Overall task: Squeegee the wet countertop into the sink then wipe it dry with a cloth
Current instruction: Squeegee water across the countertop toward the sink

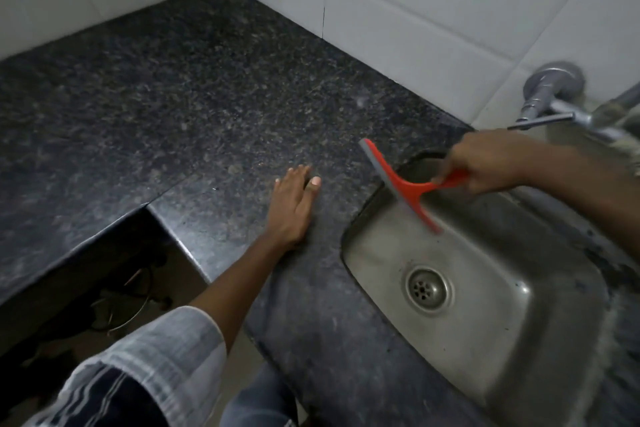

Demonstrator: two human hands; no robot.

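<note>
A dark speckled granite countertop [194, 87] fills the middle and left. At the right a steel sink [485, 315] is set into it, with a round drain [428, 290]. My right hand [485, 168] grips the handle of a red squeegee [401, 185], whose grey blade hangs over the sink's left rim. My left hand [292, 204] rests flat on the countertop left of the sink, fingers straight. No cloth is in view.
White tiled walls [398, 3] close off the back and right. A chrome tap [554, 104] juts from the wall above the sink. The counter has an inner corner at the left front edge [149, 208], with the floor and wires below.
</note>
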